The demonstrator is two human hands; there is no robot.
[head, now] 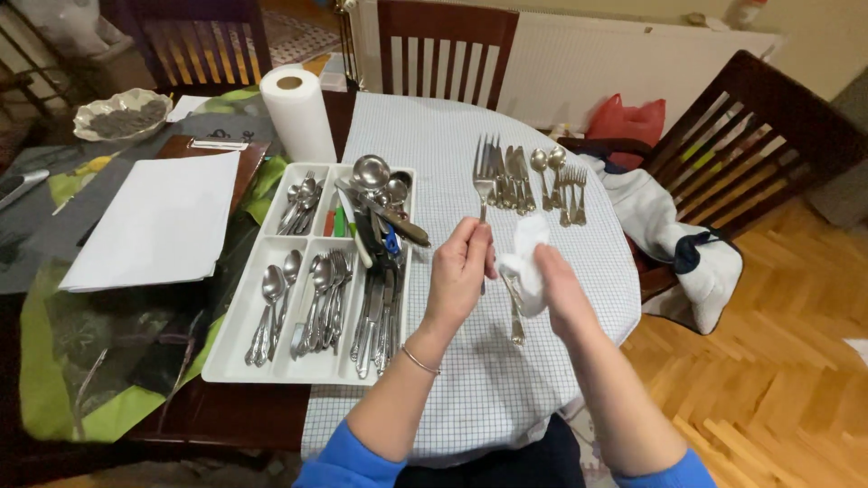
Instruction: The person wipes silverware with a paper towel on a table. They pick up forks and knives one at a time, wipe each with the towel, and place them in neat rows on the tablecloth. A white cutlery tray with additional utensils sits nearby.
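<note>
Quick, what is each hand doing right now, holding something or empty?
Left hand: closed on the handle of a fork, tines up.
Right hand: closed on a white cloth, beside the fork's handle.

A white cutlery tray point(237, 343) with sorted spoons, forks and knives sits on the table. Behind it stands a paper towel roll point(298, 113). To its left lie white papers point(158, 221) and a clipboard point(210, 146). Polished cutlery point(538, 181) lies in a row on the checked cloth point(488, 380).

The cutlery tray point(242, 354) lay left of my hands, a paper roll point(298, 113) behind it, and loose cutlery point(533, 185) lay ahead.
</note>
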